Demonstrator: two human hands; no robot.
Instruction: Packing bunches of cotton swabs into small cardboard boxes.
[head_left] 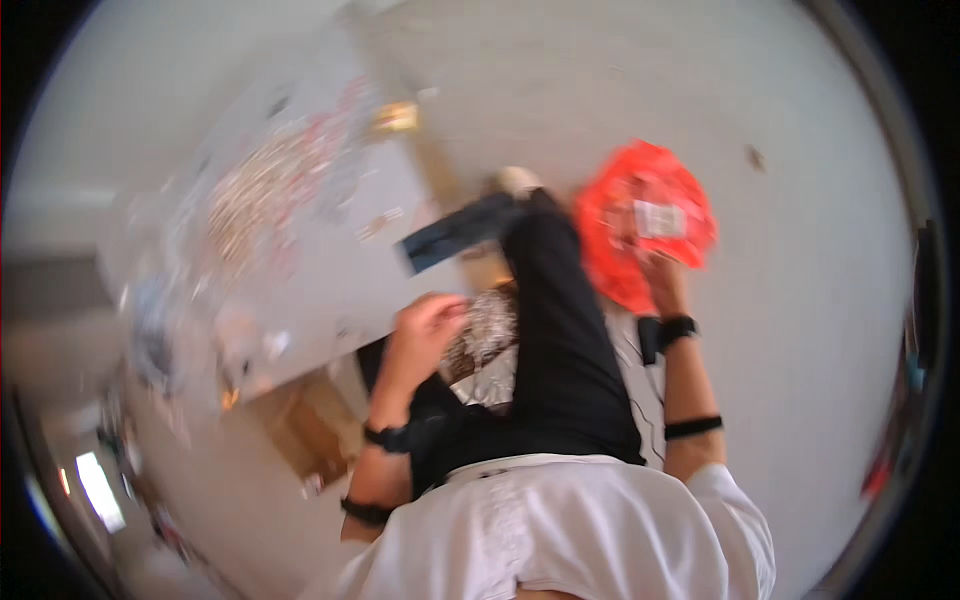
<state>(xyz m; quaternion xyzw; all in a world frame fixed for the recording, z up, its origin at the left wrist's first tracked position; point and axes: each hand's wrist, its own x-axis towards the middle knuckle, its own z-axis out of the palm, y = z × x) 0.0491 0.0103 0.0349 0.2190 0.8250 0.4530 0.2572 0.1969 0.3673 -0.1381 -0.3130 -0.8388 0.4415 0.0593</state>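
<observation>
My left hand (pixel 428 326) is raised over my lap, between the table edge and my dark trousers. Its fingers are curled in with the tips together; blur hides whether anything small is between them. On the right, my right hand (pixel 664 276) reaches to the near side of a red plastic bag (pixel 615 250) beside my leg. Its fingers are smeared by motion and lost against the bag. Just beyond them lies a white rectangular packet or label (pixel 660 218) against the red plastic. Below my left hand, several shiny silvery pieces (pixel 490 325) sit in a brown container.
A pale table (pixel 385 280) on the left bears clear plastic and a heap of thin tan pieces (pixel 255 195). A dark blue strip (pixel 460 232) juts past its edge toward my leg. An open cardboard box (pixel 310 425) is under it. A thin cable (pixel 640 415) hangs near my right arm.
</observation>
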